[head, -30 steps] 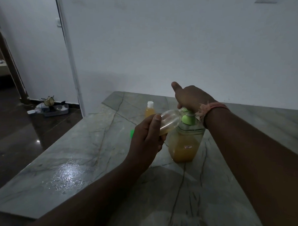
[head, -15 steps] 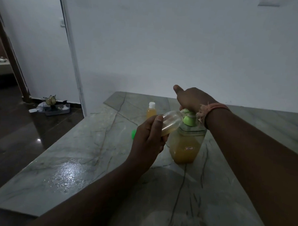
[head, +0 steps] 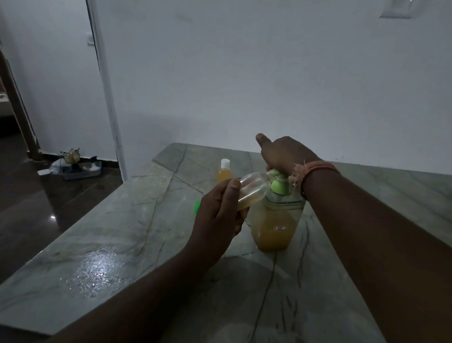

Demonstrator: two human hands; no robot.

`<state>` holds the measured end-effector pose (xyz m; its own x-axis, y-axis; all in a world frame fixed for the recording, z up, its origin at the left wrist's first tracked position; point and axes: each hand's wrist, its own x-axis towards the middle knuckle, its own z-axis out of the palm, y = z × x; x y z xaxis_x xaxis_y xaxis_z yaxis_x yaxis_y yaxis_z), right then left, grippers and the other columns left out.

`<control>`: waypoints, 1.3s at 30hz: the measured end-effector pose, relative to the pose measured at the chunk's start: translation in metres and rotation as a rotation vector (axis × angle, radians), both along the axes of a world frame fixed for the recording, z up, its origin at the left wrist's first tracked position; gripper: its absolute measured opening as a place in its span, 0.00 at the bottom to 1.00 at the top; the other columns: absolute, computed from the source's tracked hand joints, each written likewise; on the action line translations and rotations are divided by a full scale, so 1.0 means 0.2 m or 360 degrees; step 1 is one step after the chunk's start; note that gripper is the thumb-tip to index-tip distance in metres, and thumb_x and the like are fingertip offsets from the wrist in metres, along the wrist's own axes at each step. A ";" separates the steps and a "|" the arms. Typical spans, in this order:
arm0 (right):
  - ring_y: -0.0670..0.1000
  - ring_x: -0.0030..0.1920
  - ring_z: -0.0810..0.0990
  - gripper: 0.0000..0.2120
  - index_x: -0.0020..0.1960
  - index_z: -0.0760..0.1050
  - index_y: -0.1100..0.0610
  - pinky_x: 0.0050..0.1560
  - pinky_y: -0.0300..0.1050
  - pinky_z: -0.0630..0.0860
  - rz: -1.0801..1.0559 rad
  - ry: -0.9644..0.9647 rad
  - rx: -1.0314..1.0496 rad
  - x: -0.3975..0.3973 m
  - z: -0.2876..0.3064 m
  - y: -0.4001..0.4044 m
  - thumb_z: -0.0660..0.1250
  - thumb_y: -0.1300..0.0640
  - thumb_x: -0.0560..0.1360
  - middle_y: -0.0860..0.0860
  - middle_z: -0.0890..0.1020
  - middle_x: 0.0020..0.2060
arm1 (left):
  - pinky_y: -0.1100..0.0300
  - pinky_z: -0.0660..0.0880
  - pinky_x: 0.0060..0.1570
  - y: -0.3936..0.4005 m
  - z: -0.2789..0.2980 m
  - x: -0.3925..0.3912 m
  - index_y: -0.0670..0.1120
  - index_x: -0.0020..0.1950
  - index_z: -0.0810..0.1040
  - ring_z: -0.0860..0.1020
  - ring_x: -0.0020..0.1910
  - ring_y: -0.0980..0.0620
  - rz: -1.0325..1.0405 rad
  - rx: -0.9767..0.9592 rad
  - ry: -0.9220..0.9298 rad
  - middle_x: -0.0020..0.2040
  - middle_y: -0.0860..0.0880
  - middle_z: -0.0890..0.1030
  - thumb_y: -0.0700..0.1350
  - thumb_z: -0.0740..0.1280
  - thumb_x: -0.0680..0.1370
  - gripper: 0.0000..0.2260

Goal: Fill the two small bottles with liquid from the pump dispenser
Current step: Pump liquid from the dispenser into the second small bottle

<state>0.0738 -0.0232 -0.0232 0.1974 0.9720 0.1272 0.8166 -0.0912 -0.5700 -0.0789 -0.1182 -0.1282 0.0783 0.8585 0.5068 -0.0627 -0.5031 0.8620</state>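
L hand (head: pixel 217 217) nearest, fingers wrapped round the small clear bottle (head: pixel 252 189), part full. Its long axis tilts up-right, mouth at the spout of the pump dispenser (head: pixel 277 220), mid-counter. R hand (head: pixel 282 154) presses the pump head, thumb out, fingers hidden. Capped filled bottle (head: pixel 224 171) sits toward the counter's (head: pixel 128 245) far edge.

Left hand (head: pixel 219 212) holds tilted small bottle (head: pixel 252 189) at pump dispenser (head: pixel 276 220); right hand (head: pixel 285 154) presses pump.
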 end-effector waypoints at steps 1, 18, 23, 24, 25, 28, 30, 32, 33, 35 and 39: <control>0.59 0.58 0.79 0.36 0.61 0.79 0.62 0.55 0.49 0.69 0.0019 -0.0023 -0.0024 0.00 0.01 -0.01 0.50 0.33 0.80 0.59 0.81 0.60 | 0.61 0.68 0.24 0.00 0.00 0.00 0.41 0.55 0.78 0.72 0.26 0.53 -0.0004 0.0002 -0.0002 0.32 0.47 0.76 0.49 0.55 0.86 0.15; 0.59 0.58 0.78 0.33 0.64 0.78 0.62 0.59 0.48 0.69 0.0114 -0.0114 -0.0047 -0.02 0.03 -0.02 0.50 0.36 0.81 0.59 0.80 0.63 | 0.61 0.67 0.23 0.01 -0.01 -0.01 0.41 0.54 0.78 0.71 0.25 0.53 0.0019 0.0058 -0.0010 0.31 0.47 0.75 0.48 0.55 0.86 0.15; 0.59 0.55 0.80 0.34 0.60 0.79 0.62 0.55 0.49 0.72 0.0134 -0.0122 0.0045 -0.01 0.03 -0.01 0.52 0.33 0.80 0.59 0.82 0.58 | 0.61 0.67 0.24 0.00 0.00 -0.01 0.41 0.57 0.79 0.72 0.25 0.54 0.0021 0.0087 -0.0012 0.31 0.49 0.75 0.47 0.56 0.85 0.15; 0.59 0.55 0.80 0.34 0.60 0.79 0.62 0.53 0.48 0.71 0.0123 -0.0104 0.0061 -0.01 0.02 0.00 0.51 0.34 0.80 0.59 0.82 0.57 | 0.61 0.67 0.24 0.01 0.00 -0.01 0.41 0.57 0.79 0.72 0.25 0.54 0.0027 0.0089 -0.0009 0.31 0.49 0.76 0.47 0.56 0.86 0.15; 0.59 0.55 0.80 0.34 0.61 0.79 0.62 0.52 0.47 0.70 0.0121 -0.0093 0.0052 -0.01 0.01 0.00 0.51 0.34 0.80 0.59 0.82 0.58 | 0.61 0.67 0.24 0.01 0.00 -0.01 0.41 0.58 0.79 0.72 0.25 0.54 0.0032 0.0082 -0.0014 0.31 0.48 0.76 0.47 0.56 0.86 0.15; 0.58 0.56 0.79 0.35 0.62 0.79 0.63 0.53 0.47 0.69 0.0126 -0.0091 -0.0001 -0.01 0.01 -0.01 0.50 0.35 0.81 0.60 0.80 0.61 | 0.61 0.67 0.24 0.01 0.00 0.00 0.40 0.57 0.78 0.71 0.25 0.54 0.0025 0.0034 -0.0047 0.32 0.47 0.76 0.46 0.56 0.86 0.14; 0.59 0.60 0.78 0.35 0.63 0.78 0.63 0.58 0.50 0.69 0.0117 -0.0095 -0.0006 -0.01 0.02 -0.03 0.49 0.35 0.81 0.60 0.79 0.63 | 0.61 0.67 0.24 0.02 -0.01 -0.01 0.40 0.57 0.78 0.71 0.25 0.54 0.0011 0.0035 -0.0054 0.32 0.47 0.76 0.46 0.56 0.86 0.14; 0.60 0.61 0.78 0.35 0.64 0.78 0.63 0.59 0.49 0.69 0.0112 -0.0113 -0.0041 -0.01 0.04 -0.03 0.48 0.36 0.82 0.60 0.79 0.63 | 0.60 0.67 0.24 0.01 -0.01 -0.01 0.40 0.57 0.78 0.71 0.25 0.53 -0.0005 0.0050 -0.0035 0.32 0.47 0.76 0.47 0.56 0.86 0.15; 0.59 0.59 0.78 0.35 0.63 0.78 0.63 0.57 0.48 0.69 0.0115 -0.0130 -0.0064 -0.02 0.05 -0.03 0.48 0.36 0.82 0.60 0.80 0.62 | 0.60 0.68 0.24 0.01 -0.01 0.00 0.40 0.57 0.78 0.71 0.25 0.53 -0.0006 0.0047 -0.0019 0.32 0.47 0.76 0.48 0.56 0.86 0.15; 0.58 0.53 0.80 0.35 0.59 0.80 0.62 0.52 0.47 0.69 0.0111 -0.0127 -0.0046 -0.01 0.04 -0.02 0.49 0.35 0.81 0.59 0.82 0.57 | 0.60 0.68 0.24 0.00 -0.01 -0.01 0.41 0.56 0.78 0.72 0.26 0.53 -0.0008 0.0031 -0.0007 0.33 0.46 0.77 0.48 0.56 0.86 0.15; 0.57 0.53 0.80 0.34 0.57 0.80 0.61 0.51 0.48 0.69 0.0080 -0.0046 0.0044 0.00 0.01 0.00 0.49 0.34 0.81 0.58 0.83 0.55 | 0.60 0.68 0.24 0.01 -0.01 0.00 0.41 0.55 0.78 0.72 0.26 0.53 -0.0017 0.0036 -0.0009 0.32 0.46 0.76 0.47 0.56 0.86 0.14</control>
